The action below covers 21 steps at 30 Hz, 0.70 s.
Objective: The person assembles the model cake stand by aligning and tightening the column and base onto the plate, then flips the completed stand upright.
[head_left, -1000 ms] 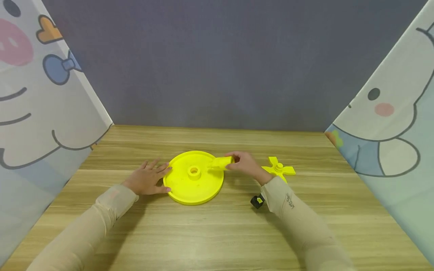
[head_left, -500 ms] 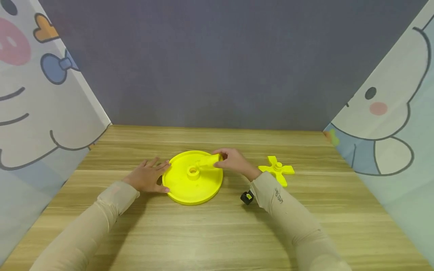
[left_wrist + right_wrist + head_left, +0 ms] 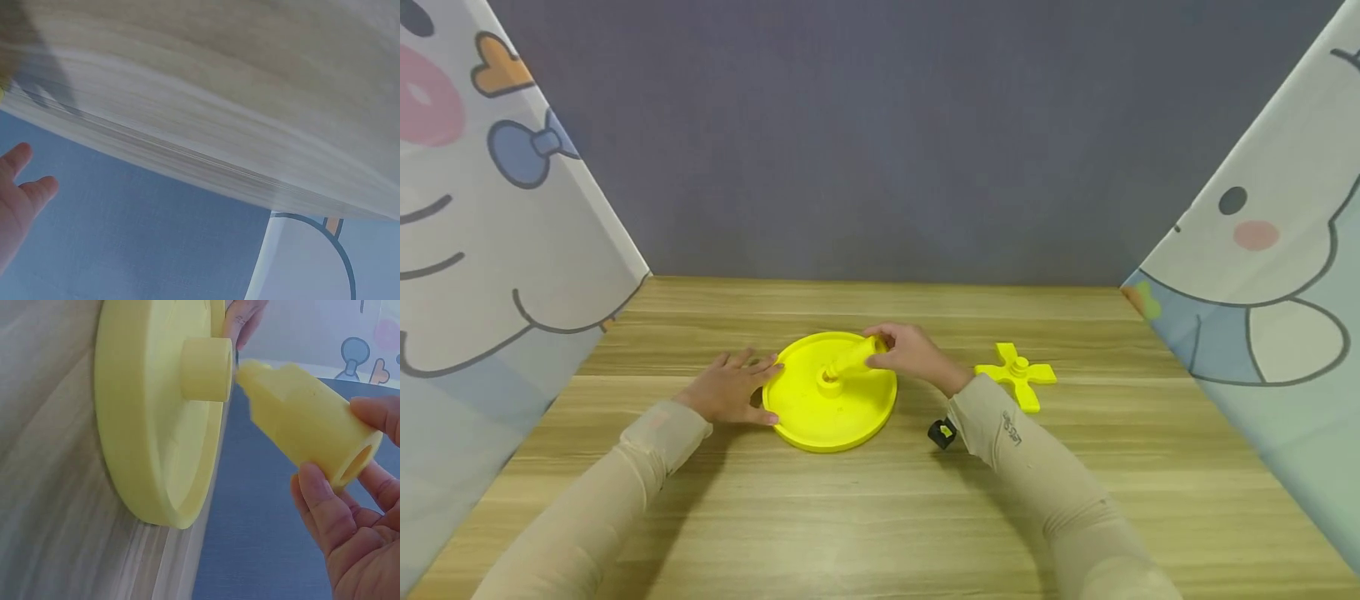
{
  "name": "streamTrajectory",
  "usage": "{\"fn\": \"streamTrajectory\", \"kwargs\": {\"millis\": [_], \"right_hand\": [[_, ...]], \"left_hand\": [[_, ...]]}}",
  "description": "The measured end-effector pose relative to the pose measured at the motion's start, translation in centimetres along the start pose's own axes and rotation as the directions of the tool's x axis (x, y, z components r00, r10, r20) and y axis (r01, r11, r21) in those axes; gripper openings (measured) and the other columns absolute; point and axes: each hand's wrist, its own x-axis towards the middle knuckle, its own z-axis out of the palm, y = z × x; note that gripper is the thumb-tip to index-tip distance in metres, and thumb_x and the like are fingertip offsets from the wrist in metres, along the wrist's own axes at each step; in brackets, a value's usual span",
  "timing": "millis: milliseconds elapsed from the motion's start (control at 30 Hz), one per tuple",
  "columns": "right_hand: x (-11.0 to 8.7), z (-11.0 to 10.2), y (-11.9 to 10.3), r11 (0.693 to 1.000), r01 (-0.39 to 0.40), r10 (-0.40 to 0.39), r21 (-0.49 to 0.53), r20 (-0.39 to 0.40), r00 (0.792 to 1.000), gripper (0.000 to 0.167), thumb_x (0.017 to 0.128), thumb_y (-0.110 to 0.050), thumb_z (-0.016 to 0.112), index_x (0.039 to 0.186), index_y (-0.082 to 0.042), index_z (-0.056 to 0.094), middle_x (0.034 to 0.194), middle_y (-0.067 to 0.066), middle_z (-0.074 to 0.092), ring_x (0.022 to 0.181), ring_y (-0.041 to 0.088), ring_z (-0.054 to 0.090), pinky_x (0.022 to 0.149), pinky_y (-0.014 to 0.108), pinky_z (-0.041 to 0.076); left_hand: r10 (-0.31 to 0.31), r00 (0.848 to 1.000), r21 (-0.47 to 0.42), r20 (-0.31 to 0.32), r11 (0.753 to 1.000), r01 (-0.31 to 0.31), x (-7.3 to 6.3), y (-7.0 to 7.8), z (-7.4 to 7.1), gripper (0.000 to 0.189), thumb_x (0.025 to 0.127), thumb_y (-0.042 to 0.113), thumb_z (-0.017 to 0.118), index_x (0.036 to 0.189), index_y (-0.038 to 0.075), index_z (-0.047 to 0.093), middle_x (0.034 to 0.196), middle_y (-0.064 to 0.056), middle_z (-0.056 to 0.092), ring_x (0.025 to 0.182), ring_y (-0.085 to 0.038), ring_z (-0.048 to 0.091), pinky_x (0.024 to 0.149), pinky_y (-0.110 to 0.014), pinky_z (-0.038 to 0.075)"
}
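Observation:
A round yellow tray-like disc [image 3: 805, 417] with a raised rim lies flat on the table. Its centre carries a short hollow collar [image 3: 206, 369]. My left hand [image 3: 730, 392] rests against the disc's left edge, fingers spread and straight. Between thumb and fingers, my right hand [image 3: 913, 358] pinches a yellow cylindrical post [image 3: 312, 419] by its hollow wide end. The post is tilted, its narrow tip pointing down-left at the collar's mouth. In the right wrist view that tip appears just off the collar; whether they touch I cannot tell.
To the right lies a yellow four-armed cross [image 3: 1018, 375] with a central stub. A small black box [image 3: 942, 432] sits at my right cuff. The wooden table [image 3: 820, 517] is bounded by a grey back panel [image 3: 880, 150] and printed side panels.
My right hand has carried the post leftward over the disc, from its right rim to the central collar, and raised its wide end. The left hand has stayed at the disc's edge.

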Motion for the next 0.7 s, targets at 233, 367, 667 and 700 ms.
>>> {"fn": "streamTrajectory", "kwargs": {"millis": [233,367,667,700], "right_hand": [[0.5,0.0,-0.5,1.000,0.027,-0.027,-0.010,-0.003,1.000,0.045,0.082,-0.012,0.074,0.123,0.002,0.062,0.079,0.005,0.053,0.073,0.016,0.044,0.064,0.025,0.038],[0.8,-0.1,-0.8,0.999,0.023,-0.023,-0.027,-0.016,1.000,0.045,0.081,-0.012,0.074,0.123,0.000,0.062,0.087,0.005,0.060,0.077,0.016,0.047,0.068,0.025,0.042],[1.8,0.5,-2.6,0.991,0.006,-0.001,-0.131,0.040,0.999,0.059,0.083,-0.015,0.075,0.136,-0.005,0.052,0.123,0.013,0.061,0.107,0.023,0.058,0.090,0.033,0.049],[1.9,0.7,-2.7,0.989,0.014,-0.007,-0.150,0.047,0.999,0.059,0.083,-0.016,0.075,0.136,-0.005,0.052,0.126,0.013,0.060,0.110,0.023,0.058,0.092,0.034,0.049]], "left_hand": [[0.012,1.000,0.019,-0.019,1.000,-0.012,0.0,0.1,0.0,0.093,0.080,0.069,0.057,0.145,0.005,0.040,0.151,-0.018,0.034,0.134,-0.050,0.028,0.103,-0.069,0.023],[0.018,0.999,0.009,-0.030,1.000,-0.017,0.1,0.2,-0.2,0.090,0.081,0.065,0.060,0.145,0.005,0.041,0.150,-0.018,0.035,0.134,-0.050,0.028,0.103,-0.069,0.023],[0.009,1.000,0.025,-0.016,1.000,-0.009,0.2,0.2,-0.1,0.092,0.080,0.066,0.060,0.145,0.005,0.040,0.150,-0.018,0.035,0.135,-0.049,0.028,0.103,-0.068,0.023],[0.008,1.000,0.023,-0.014,1.000,-0.007,0.2,0.2,-0.1,0.093,0.080,0.067,0.059,0.145,0.005,0.040,0.150,-0.018,0.034,0.135,-0.049,0.028,0.103,-0.068,0.023]]}}
